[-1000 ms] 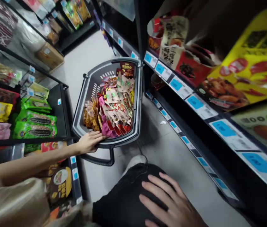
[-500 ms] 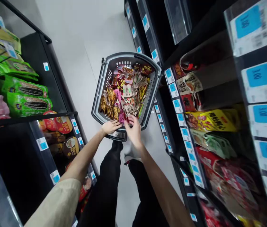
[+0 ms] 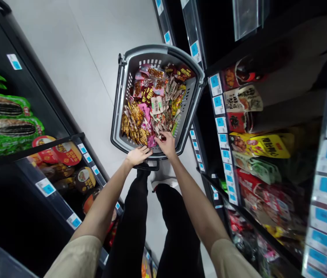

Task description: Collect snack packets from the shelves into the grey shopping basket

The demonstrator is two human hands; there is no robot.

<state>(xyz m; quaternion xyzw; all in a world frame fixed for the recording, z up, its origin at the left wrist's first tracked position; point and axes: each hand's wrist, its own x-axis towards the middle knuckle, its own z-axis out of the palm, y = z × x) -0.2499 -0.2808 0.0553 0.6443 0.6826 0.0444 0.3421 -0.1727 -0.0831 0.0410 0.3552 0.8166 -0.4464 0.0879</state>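
Note:
A grey shopping basket (image 3: 191,116) with a dark rim is in front of my legs, filled with many small snack packets (image 3: 158,105). My left hand (image 3: 139,155) lies on its near rim, fingers curled over the edge. Just inside that rim, my right hand (image 3: 167,144) has its thumb and index finger closed on a small packet, mostly hidden by the fingers. A purple-pink packet (image 3: 152,141) lies between the two hands. Golden-brown snack packets (image 3: 134,122) fill the left side of the basket, and clear packets with pink edges (image 3: 155,73) lie at the far end.
Dark shelves stand close on both sides. On the right, hanging bags such as a yellow bag (image 3: 263,145) sit behind price tags (image 3: 223,138). To the left are green seed bags (image 3: 8,131) and round-lidded tubs (image 3: 84,179). Grey floor (image 3: 94,50) stretches beyond the basket.
The view has shifted, and the basket appears larger and slightly higher. My right hand's fingers have moved further among the packets and drawn together. My left hand stays on the rim.

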